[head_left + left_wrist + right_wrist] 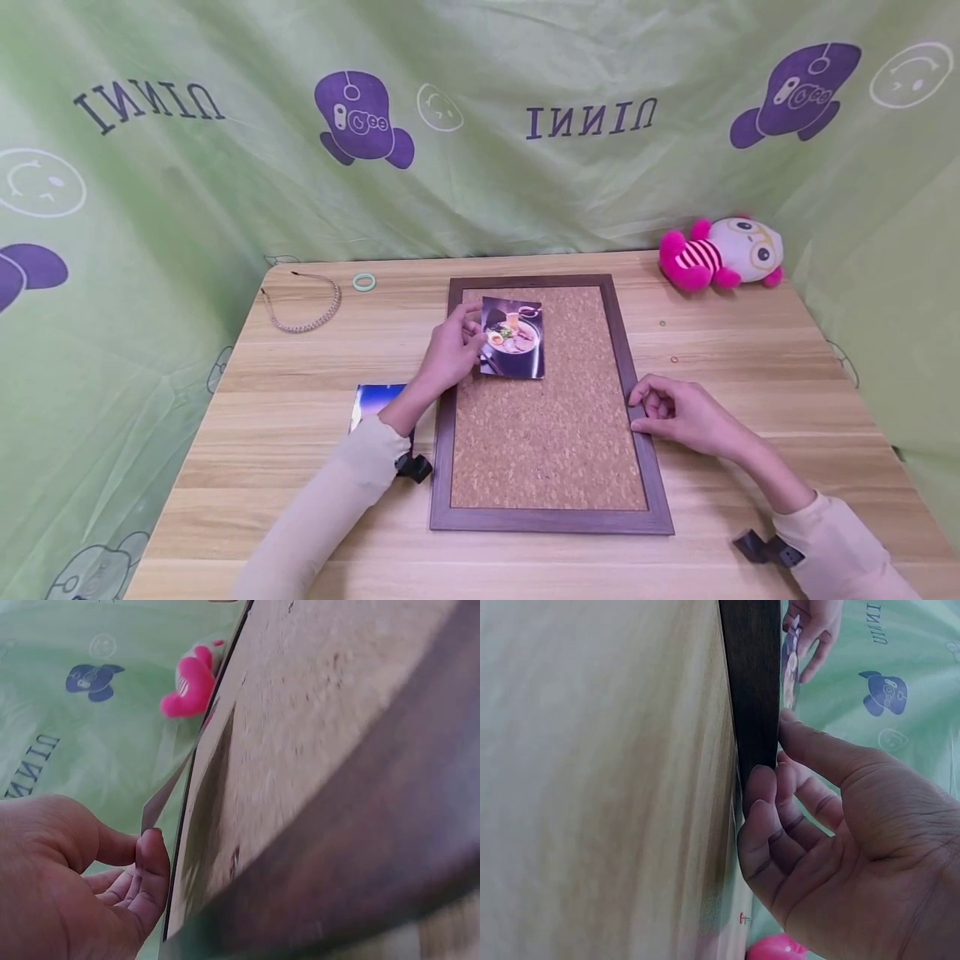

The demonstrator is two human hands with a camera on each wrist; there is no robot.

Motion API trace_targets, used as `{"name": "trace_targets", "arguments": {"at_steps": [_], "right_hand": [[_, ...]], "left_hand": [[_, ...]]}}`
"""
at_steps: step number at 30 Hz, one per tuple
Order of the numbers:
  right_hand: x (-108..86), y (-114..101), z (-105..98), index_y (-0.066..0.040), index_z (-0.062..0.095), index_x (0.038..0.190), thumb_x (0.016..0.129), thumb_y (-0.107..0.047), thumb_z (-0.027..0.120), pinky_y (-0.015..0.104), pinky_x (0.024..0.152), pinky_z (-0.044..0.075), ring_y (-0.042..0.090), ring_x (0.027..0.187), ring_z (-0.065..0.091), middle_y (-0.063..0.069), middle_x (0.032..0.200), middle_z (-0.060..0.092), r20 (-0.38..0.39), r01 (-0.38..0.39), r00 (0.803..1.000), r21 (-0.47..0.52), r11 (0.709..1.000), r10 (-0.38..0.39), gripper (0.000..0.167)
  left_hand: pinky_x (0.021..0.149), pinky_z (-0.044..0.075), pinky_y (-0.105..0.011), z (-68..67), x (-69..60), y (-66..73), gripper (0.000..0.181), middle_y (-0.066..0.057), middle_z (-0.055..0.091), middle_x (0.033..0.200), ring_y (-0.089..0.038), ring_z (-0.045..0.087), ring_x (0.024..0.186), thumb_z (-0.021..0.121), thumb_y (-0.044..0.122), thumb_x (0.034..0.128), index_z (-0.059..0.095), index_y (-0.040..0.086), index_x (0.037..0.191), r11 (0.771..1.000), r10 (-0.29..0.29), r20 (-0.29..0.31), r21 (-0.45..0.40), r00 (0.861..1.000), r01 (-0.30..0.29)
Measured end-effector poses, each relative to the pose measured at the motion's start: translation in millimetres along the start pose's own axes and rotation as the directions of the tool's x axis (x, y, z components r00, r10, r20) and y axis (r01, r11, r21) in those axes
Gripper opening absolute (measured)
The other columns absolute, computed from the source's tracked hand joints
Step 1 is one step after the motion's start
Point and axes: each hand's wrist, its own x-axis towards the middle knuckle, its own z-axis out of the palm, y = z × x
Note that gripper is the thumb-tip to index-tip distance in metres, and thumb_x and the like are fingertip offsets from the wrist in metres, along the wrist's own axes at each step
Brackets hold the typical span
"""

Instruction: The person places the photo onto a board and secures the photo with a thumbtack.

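Note:
A framed cork board (551, 433) lies on the table with its dark wooden frame around it. My left hand (452, 350) pinches the left edge of a photo of a ramen bowl (517, 342) between thumb and fingers, over the board's upper left part. In the left wrist view the photo (165, 796) tilts up from the cork at the pinched edge. On the board's right side, my right hand (682, 412) grips the frame edge (754, 682), thumb on its face and curled fingers against its outer side.
A blue photo (375, 400) lies partly under the left forearm. At the back left are a beaded headband (307, 325) and a mint ring (363, 282). A pink plush toy (723, 254) lies back right, with two tiny rings (674, 360) nearer. Green curtains enclose the table.

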Motion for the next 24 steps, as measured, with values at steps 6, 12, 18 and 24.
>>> {"name": "trace_targets", "arguments": {"at_steps": [6,12,18,24], "right_hand": [[0.5,0.1,0.8,-0.016,0.071,0.106,0.089,-0.007,0.093,0.023,0.056,0.045,0.0,0.063,0.05,-0.014,0.074,0.055,-0.002,0.027,1.0,0.0,1.0,-0.027,0.029],[0.1,-0.6,1.1,-0.016,0.071,0.106,0.089,-0.007,0.093,0.023,0.055,0.044,-0.001,0.063,0.048,-0.015,0.073,0.053,-0.004,0.028,1.0,-0.007,1.0,-0.028,0.029],[0.2,-2.0,1.2,-0.018,0.071,0.106,0.09,-0.008,0.093,0.024,0.055,0.042,-0.001,0.062,0.047,-0.016,0.072,0.051,-0.004,0.022,1.0,-0.021,1.0,-0.023,0.029],[0.1,-3.1,0.5,-0.018,0.071,0.106,0.09,-0.009,0.093,0.024,0.055,0.042,-0.001,0.062,0.046,-0.016,0.072,0.051,-0.001,0.017,1.0,-0.03,0.999,-0.017,0.029]], "left_hand": [[0.062,0.064,-0.029,14.2,9.3,2.8,0.054,-0.017,0.07,0.108,-0.017,0.069,0.073,0.067,-0.005,0.1062,0.053,0.001,0.159,1.0,-0.015,0.035,0.003,0.999,0.015],[0.061,0.065,-0.03,21.3,15.5,3.4,0.054,-0.017,0.072,0.107,-0.016,0.069,0.069,0.068,-0.005,0.1054,0.054,0.001,0.157,0.998,-0.057,0.042,-0.008,0.997,0.058],[0.058,0.062,-0.026,23.8,17.9,1.9,0.054,-0.014,0.073,0.106,-0.014,0.069,0.068,0.069,-0.004,0.1054,0.055,0.003,0.157,0.996,-0.087,0.031,0.002,0.996,0.087],[0.059,0.06,-0.029,25.6,22.9,-5.5,0.053,-0.011,0.075,0.102,-0.017,0.07,0.069,0.07,-0.002,0.1035,0.057,0.001,0.155,0.994,-0.072,0.008,0.083,0.997,0.071]]}}
